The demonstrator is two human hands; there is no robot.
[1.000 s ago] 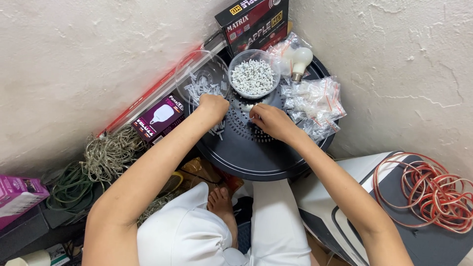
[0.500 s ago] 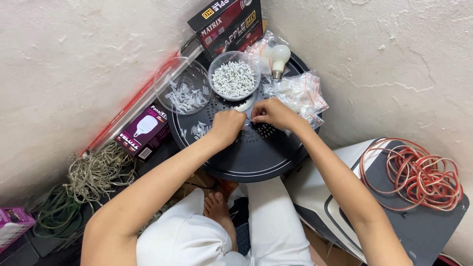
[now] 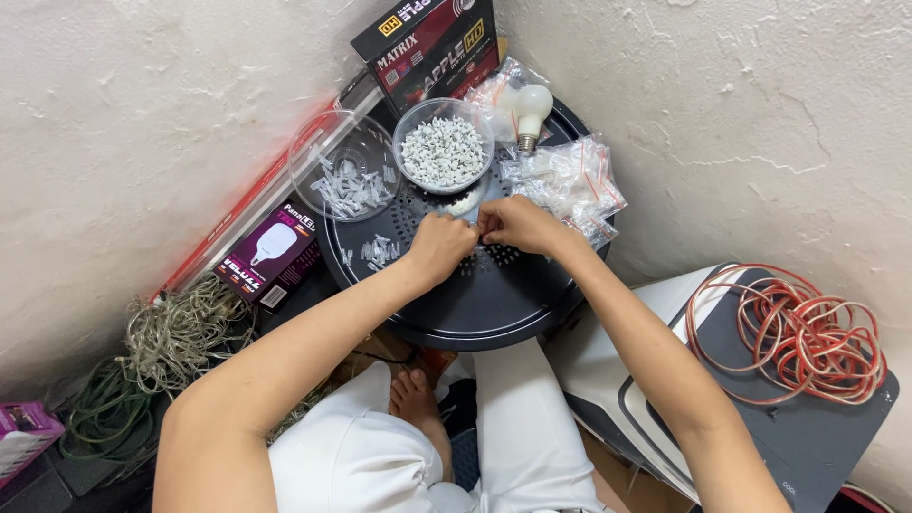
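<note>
Small clear bag (image 3: 472,211) sits pinched between both hands near the middle of the round black tray (image 3: 494,304), just below the bowl of white clips (image 3: 444,152). Left hand (image 3: 439,247) and right hand (image 3: 518,226) now touch fingertip to fingertip, closer together than half a second ago. Clear bowl of plastic pieces (image 3: 344,179) at tray's left edge; loose pieces (image 3: 380,252) beside left hand. Pile of filled bags (image 3: 570,182) at right edge, light bulb (image 3: 532,103) at far edge.
</note>
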